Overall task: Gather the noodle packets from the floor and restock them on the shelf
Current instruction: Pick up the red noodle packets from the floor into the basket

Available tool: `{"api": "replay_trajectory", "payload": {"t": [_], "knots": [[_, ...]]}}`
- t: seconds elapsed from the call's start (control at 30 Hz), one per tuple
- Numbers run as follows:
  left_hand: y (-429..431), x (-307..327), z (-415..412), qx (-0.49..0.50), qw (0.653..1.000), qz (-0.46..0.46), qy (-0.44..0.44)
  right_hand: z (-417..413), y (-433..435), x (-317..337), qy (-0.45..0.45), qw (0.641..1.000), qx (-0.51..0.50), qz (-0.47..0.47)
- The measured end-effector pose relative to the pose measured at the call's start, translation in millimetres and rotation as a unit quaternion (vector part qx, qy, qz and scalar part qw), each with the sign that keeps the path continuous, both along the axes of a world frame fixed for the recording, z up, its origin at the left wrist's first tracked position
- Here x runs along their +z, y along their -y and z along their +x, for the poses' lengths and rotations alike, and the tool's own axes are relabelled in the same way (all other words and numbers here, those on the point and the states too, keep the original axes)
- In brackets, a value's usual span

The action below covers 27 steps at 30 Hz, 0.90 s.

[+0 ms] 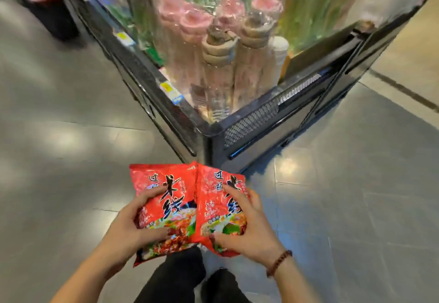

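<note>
Setting: shop aisle, glossy grey floor tiles (71,136), at the corner of a black metal shelf unit with a mesh side panel (249,124).

Item 1. Left hand (128,226): fingers and thumb curled round the near edge of the left red printed plastic noodle packet (173,207), held at waist height above the floor.

Item 2. Right hand (249,229), brown beaded bracelet (279,263) at the wrist: fingers spread over and gripping the right red plastic noodle packet (213,198), whose edge touched the left one.

Handling, by estimate: light, crackly pillow bags; film likely slippery, contents brittle. Best taken by the long sides or flat across the face, without squeezing.

Markings: large black brush characters 米线 on both, smaller white 过桥 beside them, and a photograph of a dressed noodle bowl below. Finer print was unreadable.

Surroundings: no packet was visible on the floor. The shelf held upright pink and beige rolls in clear film (221,65). Yellow-and-blue price tags (166,87) were too blurred to read. A dark bin (45,10) stood well apart.
</note>
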<state>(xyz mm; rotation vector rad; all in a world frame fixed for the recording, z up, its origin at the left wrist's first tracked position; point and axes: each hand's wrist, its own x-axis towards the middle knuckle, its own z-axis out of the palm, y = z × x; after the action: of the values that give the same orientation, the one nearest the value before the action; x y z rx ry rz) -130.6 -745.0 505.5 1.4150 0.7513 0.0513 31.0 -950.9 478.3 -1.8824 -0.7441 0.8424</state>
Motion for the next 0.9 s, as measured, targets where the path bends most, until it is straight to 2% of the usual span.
{"api": "replay_trajectory", "payload": {"t": [0.2, 0.37, 0.67, 0.9], "knots": [[-42.1, 15.6, -66.2, 0.194, 0.980, 0.011, 0.041, -17.0, -96.9, 24.2, 0.038, 0.992, 0.122, 0.018], [-112.0, 13.6, -113.3, 0.287, 0.954, 0.015, 0.086, -40.3, -205.8, 34.4, 0.066, 0.976, 0.202, 0.039], [-278.0, 28.7, -179.0, 0.383, 0.915, 0.025, 0.127, -88.1, -413.0, 50.8, 0.086, 0.958, 0.266, 0.060], [-397.1, 26.9, -184.9, 0.433, 0.893, 0.034, 0.123, -84.9, -549.3, 53.4, 0.085, 0.947, 0.309, 0.036]]}}
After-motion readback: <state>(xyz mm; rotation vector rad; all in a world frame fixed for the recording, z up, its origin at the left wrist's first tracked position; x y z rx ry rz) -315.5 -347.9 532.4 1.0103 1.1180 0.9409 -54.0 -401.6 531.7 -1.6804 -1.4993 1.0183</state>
